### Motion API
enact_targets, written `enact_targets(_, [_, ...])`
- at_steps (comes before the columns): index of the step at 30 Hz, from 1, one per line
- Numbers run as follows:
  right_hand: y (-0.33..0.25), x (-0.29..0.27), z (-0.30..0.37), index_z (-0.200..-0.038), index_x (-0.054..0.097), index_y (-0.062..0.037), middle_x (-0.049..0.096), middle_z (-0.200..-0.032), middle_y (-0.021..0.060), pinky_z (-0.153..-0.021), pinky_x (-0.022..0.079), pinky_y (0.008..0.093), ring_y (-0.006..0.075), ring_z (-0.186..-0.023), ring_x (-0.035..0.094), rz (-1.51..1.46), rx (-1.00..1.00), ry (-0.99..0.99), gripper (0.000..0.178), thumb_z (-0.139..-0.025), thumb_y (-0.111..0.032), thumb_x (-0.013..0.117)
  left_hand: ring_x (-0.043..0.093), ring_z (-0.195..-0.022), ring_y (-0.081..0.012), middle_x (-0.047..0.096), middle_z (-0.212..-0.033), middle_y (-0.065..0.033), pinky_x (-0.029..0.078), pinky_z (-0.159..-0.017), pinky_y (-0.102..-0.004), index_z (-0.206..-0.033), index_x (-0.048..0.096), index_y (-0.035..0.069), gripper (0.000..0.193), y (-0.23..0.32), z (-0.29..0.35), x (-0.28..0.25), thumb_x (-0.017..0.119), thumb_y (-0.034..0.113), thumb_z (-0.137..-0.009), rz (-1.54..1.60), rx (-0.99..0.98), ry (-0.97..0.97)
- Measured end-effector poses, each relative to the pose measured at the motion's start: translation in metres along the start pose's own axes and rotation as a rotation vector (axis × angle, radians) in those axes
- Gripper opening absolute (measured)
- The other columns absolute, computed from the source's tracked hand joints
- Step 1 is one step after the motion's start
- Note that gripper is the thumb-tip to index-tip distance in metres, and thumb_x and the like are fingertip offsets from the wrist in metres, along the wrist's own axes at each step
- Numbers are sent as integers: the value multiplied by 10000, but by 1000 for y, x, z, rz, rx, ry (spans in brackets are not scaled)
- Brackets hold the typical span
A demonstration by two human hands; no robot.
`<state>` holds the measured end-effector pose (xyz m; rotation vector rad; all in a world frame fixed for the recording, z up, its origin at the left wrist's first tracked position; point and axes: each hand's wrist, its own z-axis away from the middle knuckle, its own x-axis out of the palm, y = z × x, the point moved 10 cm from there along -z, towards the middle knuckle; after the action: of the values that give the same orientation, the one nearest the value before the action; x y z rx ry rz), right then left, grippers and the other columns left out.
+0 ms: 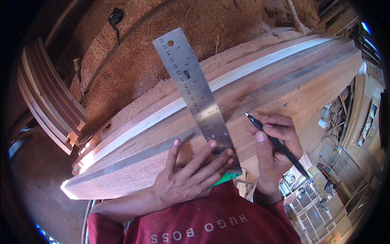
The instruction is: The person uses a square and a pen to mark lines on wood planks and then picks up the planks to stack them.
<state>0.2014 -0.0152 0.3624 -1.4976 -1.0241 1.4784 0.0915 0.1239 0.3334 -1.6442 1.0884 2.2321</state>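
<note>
A try square with a steel ruled blade [191, 85] and a green stock [226, 178] lies slantwise across long wooden boards [134, 152] set side by side. My left hand [189, 175] holds the square near its stock, fingers spread and pressing on the blade; its thumb is hidden. Between the thumb and fingers of my right hand [280, 148] is a slim black pen [280, 144]. Its pale tip points at the near board, just right of the blade. From this view I cannot tell whether the tip touches the wood.
Wood shavings [134, 69] cover the ground beyond the boards. Several curved wooden pieces [50, 95] are stacked at the left. A black object with a cord [116, 16] lies at the far left. Wooden frames [313, 203] and a white cup-like object [323, 123] are at the right.
</note>
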Motion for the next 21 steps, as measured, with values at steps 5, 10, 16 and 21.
enact_targets(5, [3, 5, 16, -946, 638, 12, 665, -1030, 187, -782, 594, 332, 268, -949, 704, 83, 47, -62, 140, -837, 26, 725, 311, -1491, -159, 331, -1608, 101, 116, -1131, -787, -1467, 457, 337, 637, -4, 3, 0, 446, 657, -916, -17, -23, 32])
enact_targets(10, [-2, 13, 15, -962, 639, 8, 680, -1035, 183, -804, 587, 334, 270, -950, 704, 70, -6, -97, 170, -825, 26, 737, 315, -1481, -193, 363, -1585, 151, 63, -1136, -784, -1445, 497, 420, 716, -3, 0, 1, 521, 759, -814, -45, 1, -3])
enact_targets(16, [0, 14, 17, -975, 630, 6, 680, -1043, 178, -805, 588, 349, 278, -938, 701, 74, -25, -100, 183, -825, 27, 731, 290, -1492, -187, 350, -1593, 150, 62, -1141, -778, -1451, 490, 420, 727, -4, -1, 3, 492, 777, -817, -26, -5, -16])
enact_targets(21, [-11, 18, 13, -982, 626, 3, 681, -1047, 171, -802, 587, 346, 273, -946, 698, 176, -136, -166, 184, -834, 12, 734, 287, -1496, -159, 345, -1598, 127, 104, -1153, -749, -1466, 478, 373, 695, -4, -1, 1, 435, 741, -879, 8, -24, 25])
